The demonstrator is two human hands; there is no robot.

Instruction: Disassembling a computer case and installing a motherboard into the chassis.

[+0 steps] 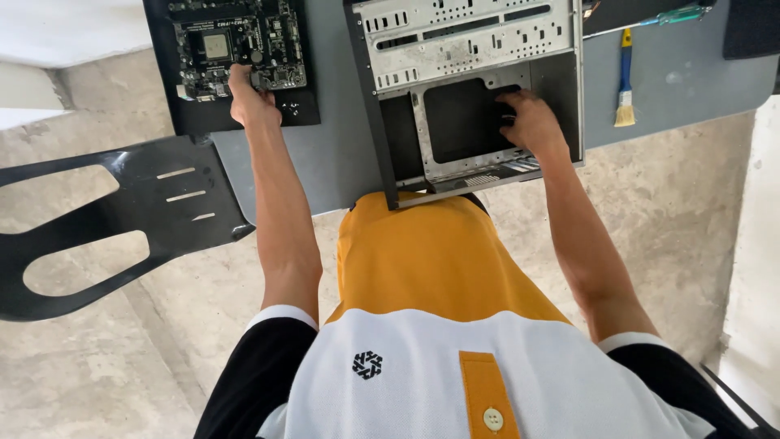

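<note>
Your left hand (pixel 248 97) pinches the edge of the green square motherboard (pixel 240 42) on its black mat; your right hand (pixel 530 120) rests spread, gripping nothing, inside the open grey metal computer case (pixel 471 49). A one-handed lift could flex the board.

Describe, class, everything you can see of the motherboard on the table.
The motherboard is a dark, squarish circuit board crowded with small components, with a pale square chip near its middle and silvery ports along its lower left edge. It lies flat on a black mat at the table's left end, beside the open metal case. Its top is cut off by the frame. The left hand grips its lower edge.
</note>
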